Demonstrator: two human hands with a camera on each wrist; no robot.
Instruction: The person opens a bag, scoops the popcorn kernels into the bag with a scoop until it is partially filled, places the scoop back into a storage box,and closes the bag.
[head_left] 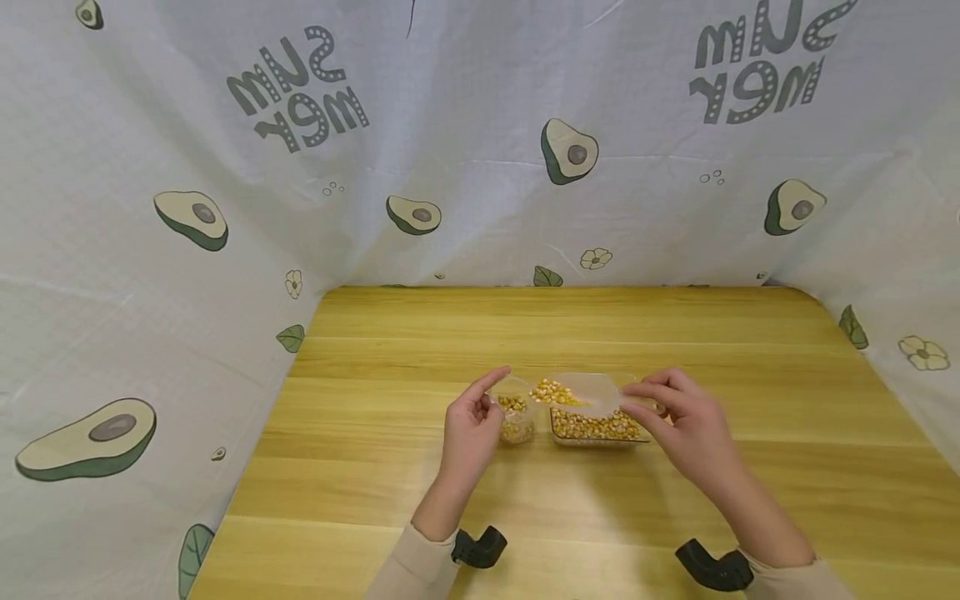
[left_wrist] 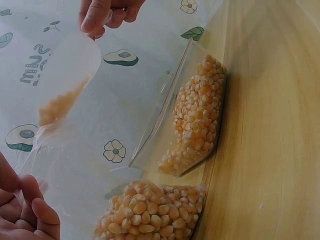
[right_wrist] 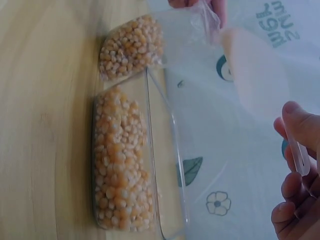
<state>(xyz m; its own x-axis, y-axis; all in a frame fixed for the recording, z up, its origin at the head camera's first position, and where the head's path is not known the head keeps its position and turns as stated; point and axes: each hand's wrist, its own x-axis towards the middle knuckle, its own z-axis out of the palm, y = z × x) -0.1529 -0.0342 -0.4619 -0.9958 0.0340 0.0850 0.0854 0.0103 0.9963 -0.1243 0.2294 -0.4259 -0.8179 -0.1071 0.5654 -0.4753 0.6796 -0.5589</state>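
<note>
My left hand [head_left: 474, 425] pinches the upper edge of a clear plastic bag [right_wrist: 182, 35], whose lower part bulges with dried corn kernels [left_wrist: 150, 212]. Between the thumb and fingers of my right hand [head_left: 688, 423] is the handle of a translucent white scoop [head_left: 600, 390]. The scoop tilts toward the bag, and a heap of corn kernels [head_left: 551, 392] lies at its front end, right at the bag's mouth. Below the scoop, a clear rectangular container [right_wrist: 172, 125] holds many more corn kernels [left_wrist: 197, 112]; it stands on the table just right of the bag.
The wooden table [head_left: 375, 467] extends around the bag and container. A white curtain [head_left: 465, 125] printed with avocados, leaves and lettering hangs behind it and along both sides. Black mounts [head_left: 480, 547] sit at both wrists, over beige sleeves.
</note>
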